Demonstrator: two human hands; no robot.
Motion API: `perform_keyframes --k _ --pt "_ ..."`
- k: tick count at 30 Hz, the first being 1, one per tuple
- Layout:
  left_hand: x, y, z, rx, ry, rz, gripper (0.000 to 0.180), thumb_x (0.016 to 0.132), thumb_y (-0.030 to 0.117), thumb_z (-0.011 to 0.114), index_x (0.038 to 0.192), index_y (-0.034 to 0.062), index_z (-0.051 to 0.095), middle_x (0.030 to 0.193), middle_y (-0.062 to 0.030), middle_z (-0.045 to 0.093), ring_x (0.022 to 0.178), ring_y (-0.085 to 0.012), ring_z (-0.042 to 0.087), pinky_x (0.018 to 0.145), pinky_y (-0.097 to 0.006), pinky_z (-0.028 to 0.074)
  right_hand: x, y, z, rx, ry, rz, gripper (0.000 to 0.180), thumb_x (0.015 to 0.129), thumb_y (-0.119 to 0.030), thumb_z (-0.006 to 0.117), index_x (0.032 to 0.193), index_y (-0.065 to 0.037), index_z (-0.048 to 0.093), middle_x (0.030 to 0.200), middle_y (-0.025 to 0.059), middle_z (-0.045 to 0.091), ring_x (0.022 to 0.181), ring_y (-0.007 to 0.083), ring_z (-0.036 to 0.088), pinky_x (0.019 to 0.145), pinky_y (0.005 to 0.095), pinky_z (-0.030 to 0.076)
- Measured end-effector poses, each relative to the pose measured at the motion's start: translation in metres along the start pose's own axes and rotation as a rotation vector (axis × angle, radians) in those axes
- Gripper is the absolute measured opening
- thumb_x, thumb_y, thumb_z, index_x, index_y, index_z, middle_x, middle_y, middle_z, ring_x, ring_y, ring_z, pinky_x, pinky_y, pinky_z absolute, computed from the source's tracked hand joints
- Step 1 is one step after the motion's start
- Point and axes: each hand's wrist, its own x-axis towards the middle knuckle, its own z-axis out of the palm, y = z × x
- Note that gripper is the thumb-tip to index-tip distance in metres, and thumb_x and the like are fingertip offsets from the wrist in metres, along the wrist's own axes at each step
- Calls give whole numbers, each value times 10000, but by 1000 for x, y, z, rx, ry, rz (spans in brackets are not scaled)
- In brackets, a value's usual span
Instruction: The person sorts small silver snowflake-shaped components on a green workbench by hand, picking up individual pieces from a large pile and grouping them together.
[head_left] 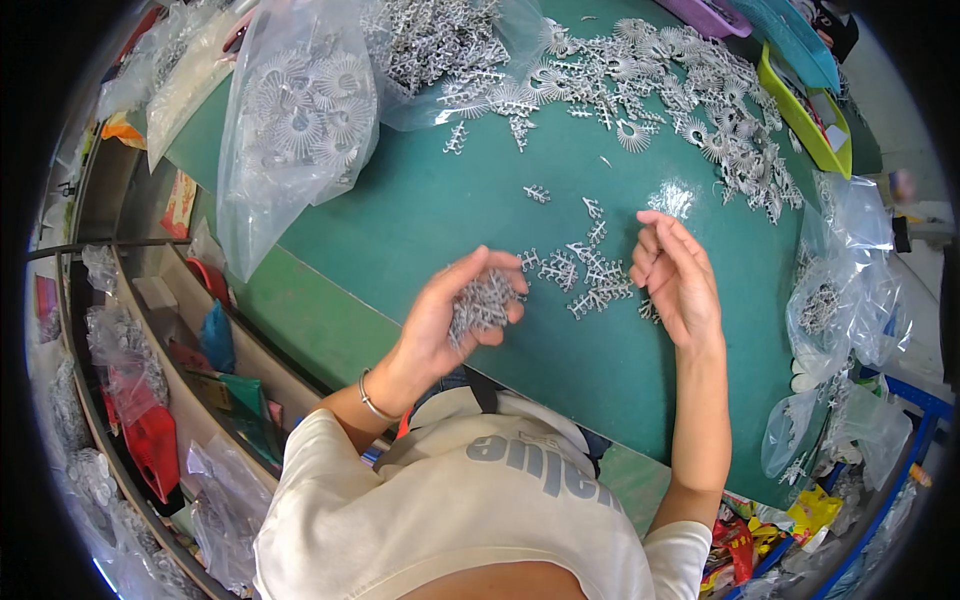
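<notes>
My left hand (447,315) is cupped round a clump of small grey branch-shaped pieces (481,306), which show between the thumb and the curled fingers. To its right on the green table (420,200), a loose group of the same pieces (600,280) lies between my two hands. My right hand (678,275) is raised beside that group, its fingers loosely bent and apart, and nothing shows in them. One single grey piece (537,193) rests farther back on the table.
Fan-shaped and branching grey parts (720,130) spread across the far right. A clear bag of round spoked parts (310,120) and a heap of grey pieces (440,45) sit at the back. A lime-green bin (805,115) stands at the right edge; shelves with bags (150,440) line the left.
</notes>
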Motion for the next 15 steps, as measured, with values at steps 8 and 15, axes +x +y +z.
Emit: perform_keyframes --k 8,15 --pt "33 32 1 7 -41 -7 299 905 225 482 1063 -22 543 900 -118 538 730 -204 540 385 -206 404 23 27 15 -1299 205 -474 242 733 -173 722 795 -17 547 700 103 499 583 236 475 560 361 412" --pt "28 21 0 97 13 63 390 925 323 434 1090 -18 527 882 -117 556 699 -198 558 389 -213 426 24 8 -12 -634 48 -65 133 819 -80 636 740 -55 532 738 6 545 599 95 444 532 227 376"
